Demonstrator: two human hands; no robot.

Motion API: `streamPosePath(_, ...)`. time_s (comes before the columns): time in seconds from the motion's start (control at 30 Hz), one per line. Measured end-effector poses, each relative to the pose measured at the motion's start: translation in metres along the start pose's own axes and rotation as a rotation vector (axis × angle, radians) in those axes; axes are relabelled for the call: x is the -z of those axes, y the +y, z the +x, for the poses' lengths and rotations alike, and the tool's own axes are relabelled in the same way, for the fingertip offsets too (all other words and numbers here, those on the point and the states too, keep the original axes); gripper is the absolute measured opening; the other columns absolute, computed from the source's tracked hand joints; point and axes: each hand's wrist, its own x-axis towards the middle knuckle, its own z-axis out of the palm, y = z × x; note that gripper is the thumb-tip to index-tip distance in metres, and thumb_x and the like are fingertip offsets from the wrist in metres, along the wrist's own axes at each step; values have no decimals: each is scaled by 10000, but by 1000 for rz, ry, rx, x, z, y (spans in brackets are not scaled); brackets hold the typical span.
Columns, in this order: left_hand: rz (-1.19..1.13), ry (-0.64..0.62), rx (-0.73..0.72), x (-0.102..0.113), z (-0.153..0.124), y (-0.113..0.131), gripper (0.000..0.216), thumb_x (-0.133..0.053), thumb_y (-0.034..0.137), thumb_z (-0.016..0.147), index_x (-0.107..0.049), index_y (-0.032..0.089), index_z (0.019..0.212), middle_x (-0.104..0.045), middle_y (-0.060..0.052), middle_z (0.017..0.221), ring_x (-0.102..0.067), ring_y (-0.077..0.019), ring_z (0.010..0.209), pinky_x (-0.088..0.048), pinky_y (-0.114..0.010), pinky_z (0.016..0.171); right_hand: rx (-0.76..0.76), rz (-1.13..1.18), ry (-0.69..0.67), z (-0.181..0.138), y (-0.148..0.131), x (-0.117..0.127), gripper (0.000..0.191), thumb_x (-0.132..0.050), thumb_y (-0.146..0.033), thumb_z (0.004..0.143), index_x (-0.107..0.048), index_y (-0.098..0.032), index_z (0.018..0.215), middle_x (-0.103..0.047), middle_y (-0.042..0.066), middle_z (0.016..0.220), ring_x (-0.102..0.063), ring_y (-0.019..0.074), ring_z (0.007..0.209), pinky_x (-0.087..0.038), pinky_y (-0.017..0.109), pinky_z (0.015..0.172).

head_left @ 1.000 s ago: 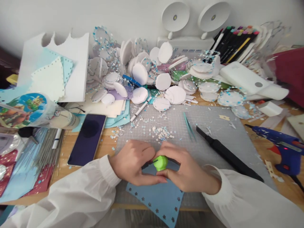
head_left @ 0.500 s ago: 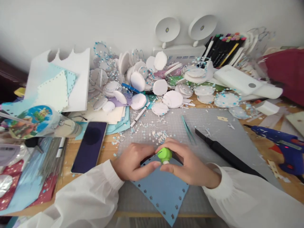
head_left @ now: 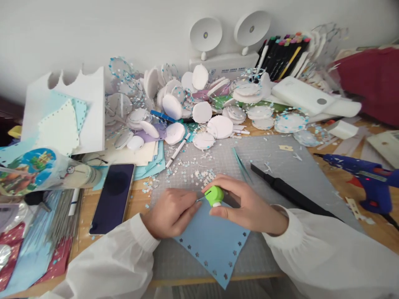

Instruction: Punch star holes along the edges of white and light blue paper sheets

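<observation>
A light blue paper sheet (head_left: pixel 215 245) with small flower-shaped holes along its edges lies on the grey cutting mat (head_left: pixel 280 166) in front of me. My right hand (head_left: pixel 246 205) pinches a small green hole punch (head_left: pixel 214 195) at the sheet's upper corner. My left hand (head_left: pixel 170 211) rests curled on the sheet's left edge, with fingertips pinching the paper beside the punch. Tiny punched paper bits (head_left: pixel 202 174) are scattered just beyond the hands.
A black phone (head_left: pixel 112 197) lies left of the mat. Tweezers (head_left: pixel 240 164) and a black knife (head_left: pixel 288 193) lie on the mat to the right, and a blue glue gun (head_left: pixel 364 174) sits farther right. White foam discs (head_left: pixel 202 112), markers (head_left: pixel 283 54) and paper stacks crowd the back.
The punch and both hands have shifted slightly up and along the sheet's corner. More of the blue sheet shows below the hands, and the view has tilted a little.
</observation>
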Motion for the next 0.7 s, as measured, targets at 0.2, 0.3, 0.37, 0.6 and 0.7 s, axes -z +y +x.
streamPosePath(0.2, -172, 22, 47, 2, -1, 0, 301, -379, 192, 917, -292, 195, 630, -317, 41, 573, -334, -105, 518, -247, -268, 523, -185, 351, 53, 0, 3, 2, 287, -660, -385, 789, -595, -199, 998, -605, 41, 923, -586, 158, 835, -484, 270, 721)
streamPosePath(0.3, -250, 24, 81, 1, -2, -2, 330, -403, 202, 907, -273, 189, 604, -272, 53, 562, -292, -90, 507, -236, -258, 514, -235, 504, 166, 1, 8, 5, 273, -622, -425, 819, -611, -200, 973, -613, 30, 866, -559, 139, 766, -463, 265, 690)
streamPosePath(0.37, -308, 49, 120, 1, -3, -3, 348, -415, 215, 904, -276, 183, 586, -259, 58, 555, -275, -79, 496, -234, -242, 497, -240, 558, 188, 2, 10, 7, 273, -572, -438, 856, -628, -199, 977, -625, 34, 869, -548, 139, 769, -450, 274, 719)
streamPosePath(0.6, -603, 101, 227, 3, -3, -1, 380, -431, 270, 914, -350, 160, 559, -287, 53, 518, -277, -55, 451, -220, -191, 410, -347, 782, 67, 2, 4, 5, 490, -387, -543, 912, -632, -144, 1052, -688, 111, 972, -617, 184, 855, -459, 317, 791)
streamPosePath(0.7, -623, 83, 210, 4, -5, -2, 377, -447, 267, 909, -382, 149, 556, -302, 47, 517, -281, -55, 455, -222, -192, 411, -364, 882, 32, 2, 1, 4, 475, -409, -540, 905, -622, -145, 1060, -694, 107, 987, -628, 182, 900, -460, 306, 823)
